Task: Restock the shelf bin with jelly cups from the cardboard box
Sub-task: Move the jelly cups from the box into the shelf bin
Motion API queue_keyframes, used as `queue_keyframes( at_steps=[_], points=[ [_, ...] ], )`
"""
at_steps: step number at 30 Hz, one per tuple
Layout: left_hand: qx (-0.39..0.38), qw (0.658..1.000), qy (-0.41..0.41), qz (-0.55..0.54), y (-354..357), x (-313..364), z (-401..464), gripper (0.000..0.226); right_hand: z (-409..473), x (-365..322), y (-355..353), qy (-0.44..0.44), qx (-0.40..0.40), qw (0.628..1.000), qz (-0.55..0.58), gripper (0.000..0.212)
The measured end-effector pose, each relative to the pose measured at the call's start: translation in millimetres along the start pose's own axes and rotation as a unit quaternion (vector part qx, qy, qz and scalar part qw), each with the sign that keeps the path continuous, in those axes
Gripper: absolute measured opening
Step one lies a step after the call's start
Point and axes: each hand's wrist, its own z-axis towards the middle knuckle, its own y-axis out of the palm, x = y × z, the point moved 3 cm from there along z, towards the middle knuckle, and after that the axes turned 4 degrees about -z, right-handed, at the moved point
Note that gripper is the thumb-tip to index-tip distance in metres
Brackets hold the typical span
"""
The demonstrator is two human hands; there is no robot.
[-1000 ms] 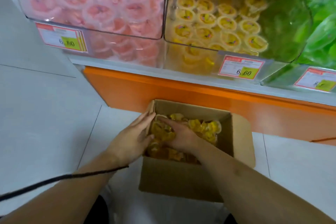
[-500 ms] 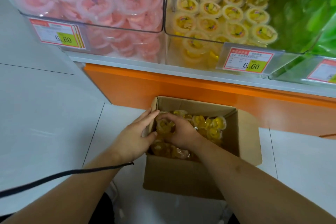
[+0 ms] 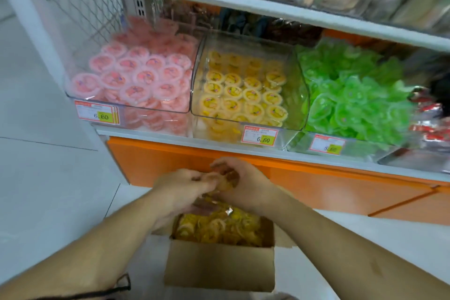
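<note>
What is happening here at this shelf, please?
A person is restocking jelly cups. Both hands, the left hand and the right hand, are raised above the open cardboard box on the floor and together hold a bunch of yellow jelly cups. The box holds many more. The yellow bin on the shelf, between the pink bin and the green one, is partly filled.

Pale tiled floor (image 3: 48, 178) fills my view from 7 to 10 o'clock, its joints showing as thin dark lines. At 3 o'clock runs the orange base panel (image 3: 316, 185) of the shelving before me. A white shelf board (image 3: 267, 13) crosses at 12 o'clock, with a wire mesh side panel (image 3: 92, 17) at 11 o'clock. Lighting is even and soft.
</note>
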Motion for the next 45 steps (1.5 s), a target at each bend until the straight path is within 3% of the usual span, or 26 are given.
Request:
queue_keyframes(
  at_steps=[2, 6, 11, 17, 22, 26, 32, 34, 37, 45],
  points=[
    [0.002, 0.999, 0.038, -0.009, 7.9, 14.7, -13.9, 0.021, -15.0, -12.6, -22.0, -0.007, 0.02, 1.0, 0.006, 0.056],
    [-0.012, 0.995, 0.086, -0.046, 20.2, 51.0, -40.7, 0.025, -41.3, -32.6, -64.2, -0.017, 0.073, 0.997, 0.036, 0.067],
    [-0.028, 0.993, 0.095, -0.069, 22.0, 89.0, -62.0, 0.027, -53.1, -45.5, -95.7, -0.044, 0.114, 0.988, 0.093, 0.054],
    [-0.074, 0.98, 0.094, -0.16, 23.3, 113.6, -60.8, 0.027, -39.3, -62.0, -107.4, -0.126, 0.136, 0.953, 0.239, 0.055],
    [-0.072, 0.972, 0.123, -0.188, 25.1, 133.0, -44.6, 0.023, -19.8, -63.1, -120.5, -0.125, 0.173, 0.96, 0.18, 0.05],
    [-0.012, 0.979, 0.156, -0.132, 24.8, 146.9, -29.3, 0.048, -4.5, -56.3, -132.9, -0.092, 0.169, 0.974, 0.115, 0.046],
    [0.083, 0.975, 0.203, -0.028, 19.5, 173.7, -5.5, 0.038, 22.8, -56.9, -147.7, -0.065, 0.193, 0.976, 0.08, 0.043],
    [0.161, 0.951, 0.242, 0.107, 13.1, 185.5, -2.2, 0.042, 39.3, -58.1, -155.1, -0.064, 0.225, 0.971, 0.049, 0.043],
    [0.265, 0.88, 0.292, 0.265, 1.7, 198.2, -5.1, 0.042, 73.5, -52.9, -162.9, -0.045, 0.287, 0.957, -0.012, 0.042],
    [0.23, 0.859, 0.341, 0.306, -11.2, 201.3, 2.9, 0.039, 148.3, -26.1, -168.0, 0.018, 0.336, 0.933, -0.13, 0.044]
  ],
)
